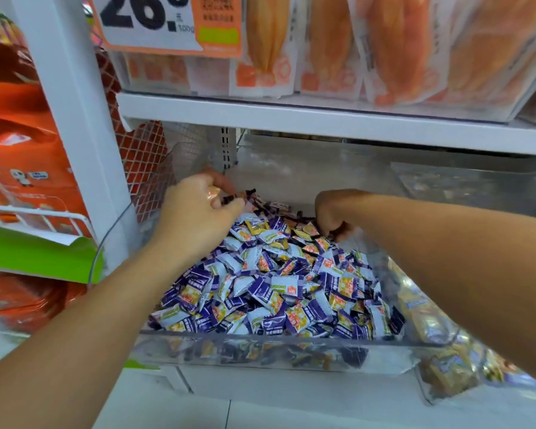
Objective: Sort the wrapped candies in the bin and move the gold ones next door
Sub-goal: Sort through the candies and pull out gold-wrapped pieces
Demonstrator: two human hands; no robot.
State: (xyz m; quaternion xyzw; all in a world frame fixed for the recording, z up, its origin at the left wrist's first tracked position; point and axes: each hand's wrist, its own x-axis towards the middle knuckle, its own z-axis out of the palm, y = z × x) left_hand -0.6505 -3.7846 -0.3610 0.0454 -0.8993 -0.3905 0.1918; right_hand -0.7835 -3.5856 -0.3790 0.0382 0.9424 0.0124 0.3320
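A white shelf unit (291,119) fills the view, its upper shelf packed with orange-printed packets (399,51) behind a big orange price sign (167,23). Off to the left hang orange boxes (22,144) with a green one (37,255) below them. On the lower shelf sits a clear bin (260,348), heaped with small wrapped candies (276,289), mostly purple and white with yellow patches, and a few darker ones piled at the back. Just to its right is a second clear bin (446,360) holding yellowish candies, blurred through the plastic. Both bare arms reach in from the near side. The left hand (195,209) is at the back left corner of the bin, above the heap, fingers curled round a gold candy (214,191) that shows between thumb and fingers, with some dark wrappers (238,196) poking out beside its fingertips. The right hand (334,215) is at the back right of the heap, knuckles up and fingers curled down into the candies; it seems to pinch something dark, but what exactly I cannot tell.
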